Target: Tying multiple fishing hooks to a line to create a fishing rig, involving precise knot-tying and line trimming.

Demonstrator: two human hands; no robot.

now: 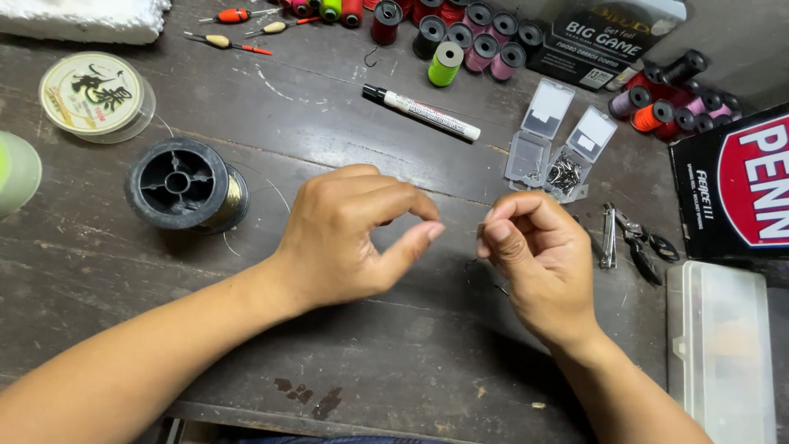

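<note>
left hand (353, 234) pinched, apparently empty | right hand (534, 247) pinching something tiny (unclear) | black spool (182, 185) nearby

right hand (538, 259) pinch: whatever sits between the fingertips is too small to make out
left hand (353, 238): thumb and forefinger tips motion-blurred
green spool (15, 173): cut by left edge
white foam block (82, 18): top cropped
clear tackle box (723, 349): runs off bottom, contents unreadable
open hook cases (559, 156): contents just a dark tangle, count unclear
</note>
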